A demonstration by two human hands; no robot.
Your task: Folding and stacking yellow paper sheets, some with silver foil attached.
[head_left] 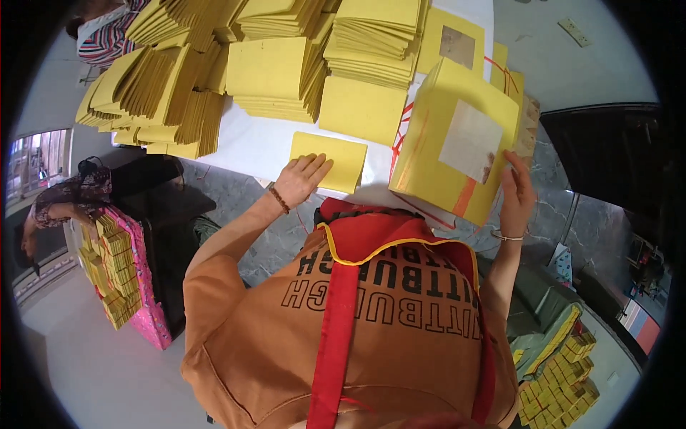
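My left hand [306, 177] lies flat with outstretched fingers on a folded yellow card [341, 159] at the table's near edge. To its right is a thick block of yellow card sheets [429, 136], with a pale rectangular patch [470, 141] on its top and an orange strip down its near side. My right hand [517, 191] rests against the block's right edge, fingers extended and holding nothing that I can see. Piles of folded yellow cards [268, 68] stand beyond my left hand.
Red cords [404, 121] lie beside the block on the white table [251, 136]. Another person [68, 193] stands at the left near bundles of yellow cards [111, 268] on a pink cloth. More bundles [561, 382] are stacked at the lower right. A black panel [607, 161] stands at the right.
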